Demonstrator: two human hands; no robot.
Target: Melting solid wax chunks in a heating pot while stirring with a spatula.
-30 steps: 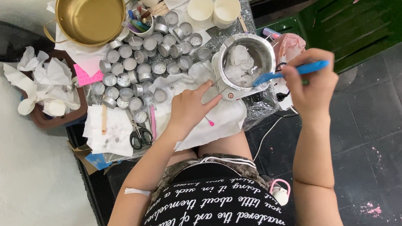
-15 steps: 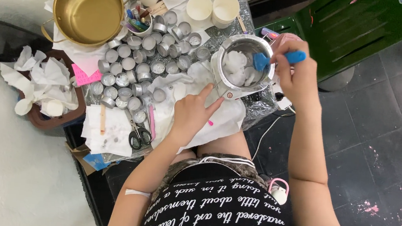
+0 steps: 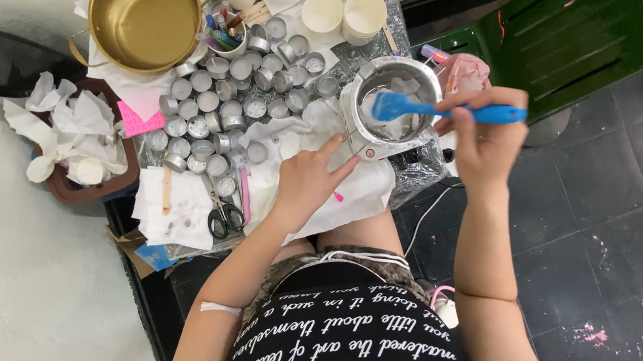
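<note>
A small steel melting pot (image 3: 364,77) with white wax lumps inside stands on a foil-covered table. My right hand (image 3: 485,138) grips a blue spatula (image 3: 440,110) held level over the pot, its blade above the wax. My left hand (image 3: 304,179) rests on white cloth (image 3: 360,189) just in front of the pot, its index finger stretched toward the pot's base. Several small empty metal candle cups (image 3: 222,106) crowd the table to the left.
A large brass pot (image 3: 144,15) sits at the back left, paper cups (image 3: 343,12) behind the melting pot. Scissors (image 3: 221,214) lie on tissue at the front. A brown bin with crumpled tissue (image 3: 71,138) stands at left, a green chair (image 3: 575,40) at right.
My right hand lifted the spatula from deep in the pot and turned it level, blade now pointing left over the wax. My left hand barely moved.
</note>
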